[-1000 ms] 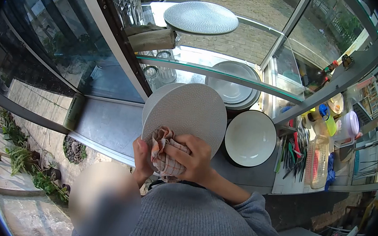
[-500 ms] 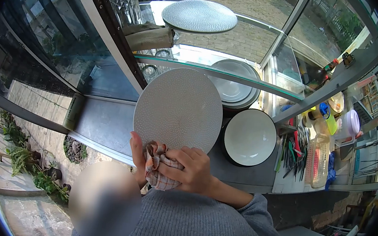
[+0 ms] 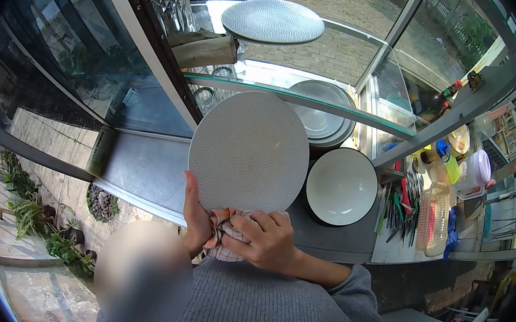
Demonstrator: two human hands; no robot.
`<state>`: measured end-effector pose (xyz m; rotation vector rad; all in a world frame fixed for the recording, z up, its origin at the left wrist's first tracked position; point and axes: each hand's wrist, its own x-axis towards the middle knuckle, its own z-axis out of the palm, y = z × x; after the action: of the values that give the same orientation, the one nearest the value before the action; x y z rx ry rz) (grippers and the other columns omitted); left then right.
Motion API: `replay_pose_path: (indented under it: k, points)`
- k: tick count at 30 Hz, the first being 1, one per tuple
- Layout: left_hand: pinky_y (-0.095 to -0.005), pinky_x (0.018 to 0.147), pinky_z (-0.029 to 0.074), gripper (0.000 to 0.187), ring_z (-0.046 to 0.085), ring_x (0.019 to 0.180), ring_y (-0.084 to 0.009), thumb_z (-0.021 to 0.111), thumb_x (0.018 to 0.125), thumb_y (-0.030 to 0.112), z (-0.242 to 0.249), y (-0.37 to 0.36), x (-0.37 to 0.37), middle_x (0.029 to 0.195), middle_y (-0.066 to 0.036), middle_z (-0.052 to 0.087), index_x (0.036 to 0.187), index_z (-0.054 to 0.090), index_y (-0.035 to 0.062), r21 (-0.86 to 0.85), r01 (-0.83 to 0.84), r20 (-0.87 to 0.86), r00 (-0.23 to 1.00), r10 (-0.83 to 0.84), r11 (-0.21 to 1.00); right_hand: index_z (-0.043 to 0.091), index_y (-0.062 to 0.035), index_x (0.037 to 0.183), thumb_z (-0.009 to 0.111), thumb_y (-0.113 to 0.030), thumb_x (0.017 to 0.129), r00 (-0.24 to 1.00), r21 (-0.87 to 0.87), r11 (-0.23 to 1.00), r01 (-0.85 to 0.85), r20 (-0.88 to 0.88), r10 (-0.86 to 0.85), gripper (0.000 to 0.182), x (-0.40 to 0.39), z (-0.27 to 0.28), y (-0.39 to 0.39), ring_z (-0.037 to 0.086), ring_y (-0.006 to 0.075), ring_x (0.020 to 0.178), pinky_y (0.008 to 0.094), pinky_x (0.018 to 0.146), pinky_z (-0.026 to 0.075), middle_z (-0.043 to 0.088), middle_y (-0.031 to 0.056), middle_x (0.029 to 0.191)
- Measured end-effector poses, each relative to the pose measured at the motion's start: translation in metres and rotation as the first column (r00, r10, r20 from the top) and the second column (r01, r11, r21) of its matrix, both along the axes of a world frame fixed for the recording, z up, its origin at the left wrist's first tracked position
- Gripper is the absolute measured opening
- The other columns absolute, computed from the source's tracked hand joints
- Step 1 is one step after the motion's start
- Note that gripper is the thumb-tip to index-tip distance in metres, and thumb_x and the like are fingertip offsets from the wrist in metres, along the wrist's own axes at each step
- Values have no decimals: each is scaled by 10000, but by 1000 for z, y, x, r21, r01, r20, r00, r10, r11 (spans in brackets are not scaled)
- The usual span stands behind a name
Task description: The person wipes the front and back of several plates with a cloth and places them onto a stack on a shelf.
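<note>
A large round plate (image 3: 249, 151), pale grey with a fine dimpled texture, is held up in front of me. My left hand (image 3: 198, 217) grips its lower left edge, thumb up along the rim and the other fingers hidden behind. My right hand (image 3: 263, 239) is closed on a checked orange and white cloth (image 3: 224, 225), pressed against the plate's near edge. To the right of the plate sits a white bowl (image 3: 342, 186) with a dark rim.
Behind a glass shelf edge (image 3: 313, 104) stand stacked plates (image 3: 318, 120). Another textured plate (image 3: 273, 21) lies on the upper glass. Cutlery (image 3: 406, 203) and a plastic basket (image 3: 434, 218) are at the right. A metal frame post (image 3: 151, 45) rises at the left.
The plate has shifted slightly to the right along with both hands. My right hand and the cloth have slid a little right along its near edge.
</note>
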<state>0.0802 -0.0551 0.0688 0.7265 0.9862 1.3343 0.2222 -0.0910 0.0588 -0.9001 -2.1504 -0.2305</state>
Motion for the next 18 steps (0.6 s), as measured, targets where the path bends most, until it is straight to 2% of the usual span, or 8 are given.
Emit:
replay_pose_path:
  k: [3, 6, 8, 9, 11, 12, 14, 18]
  points:
    - [-311, 761, 507, 687, 603, 893, -197, 241, 950, 593, 4, -1, -1, 1073, -133, 574, 1273, 407, 10, 0, 35, 24, 999, -35, 999, 658, -279, 799, 648, -279, 700, 999, 12, 1000, 12, 33, -13, 99, -1, 2, -3, 531, 112, 691, 276, 561, 381, 568, -52, 890]
    - [-309, 764, 504, 677, 600, 896, -187, 234, 952, 591, 8, -2, -1, 1050, -127, 579, 1260, 419, 18, 5, 77, -56, 996, -76, 997, 666, -278, 811, 650, -286, 694, 999, -30, 999, 39, 37, -38, 118, 2, 9, -4, 539, 113, 692, 273, 556, 375, 574, -43, 883]
    - [-282, 749, 503, 655, 601, 875, -171, 238, 958, 578, 7, -4, 1, 1055, -118, 573, 1265, 411, 25, -65, -48, -157, 987, 37, 997, 668, -261, 822, 643, -280, 710, 999, -63, 997, 38, 1, -38, 116, 1, 11, -4, 544, 115, 700, 275, 555, 385, 575, -36, 915]
    - [-282, 749, 503, 655, 601, 875, -171, 238, 958, 578, 6, -4, 3, 1055, -118, 573, 1265, 411, 25, -67, -44, -157, 987, 33, 997, 669, -243, 832, 635, -275, 725, 998, -96, 995, 41, -37, -44, 117, 0, 11, -4, 549, 117, 708, 277, 554, 396, 576, -30, 947]
    - [-267, 708, 502, 641, 603, 835, -162, 250, 961, 570, 1, -6, 5, 1072, -111, 568, 1271, 400, 30, -14, -94, -52, 994, 93, 995, 669, -242, 839, 635, -273, 721, 997, -112, 993, 33, -65, -41, 127, -2, 12, -3, 547, 118, 699, 279, 552, 395, 577, -29, 947]
    - [-267, 708, 502, 641, 603, 835, -162, 250, 961, 570, 2, -7, 4, 1072, -111, 568, 1271, 400, 30, -12, -95, -53, 994, 94, 995, 668, -242, 847, 635, -271, 717, 995, -125, 992, 22, -94, -34, 137, -4, 12, -2, 546, 118, 690, 280, 551, 394, 577, -27, 946]
    - [-261, 705, 496, 642, 601, 827, -160, 262, 958, 572, 5, -9, 2, 1082, -101, 564, 1282, 385, 32, -80, -54, 52, 997, 58, 995, 668, -240, 855, 643, -275, 706, 993, -122, 992, 9, -118, -23, 156, -6, 11, 0, 544, 120, 686, 281, 550, 392, 577, -26, 947]
    - [-270, 766, 484, 647, 592, 883, -172, 257, 957, 575, -12, -11, -18, 1093, -100, 561, 1275, 399, 30, -107, 36, 23, 999, -34, 994, 667, -230, 881, 672, -290, 661, 987, -141, 989, -46, -158, 24, 227, -7, 12, 4, 557, 134, 697, 290, 550, 399, 573, -19, 943]
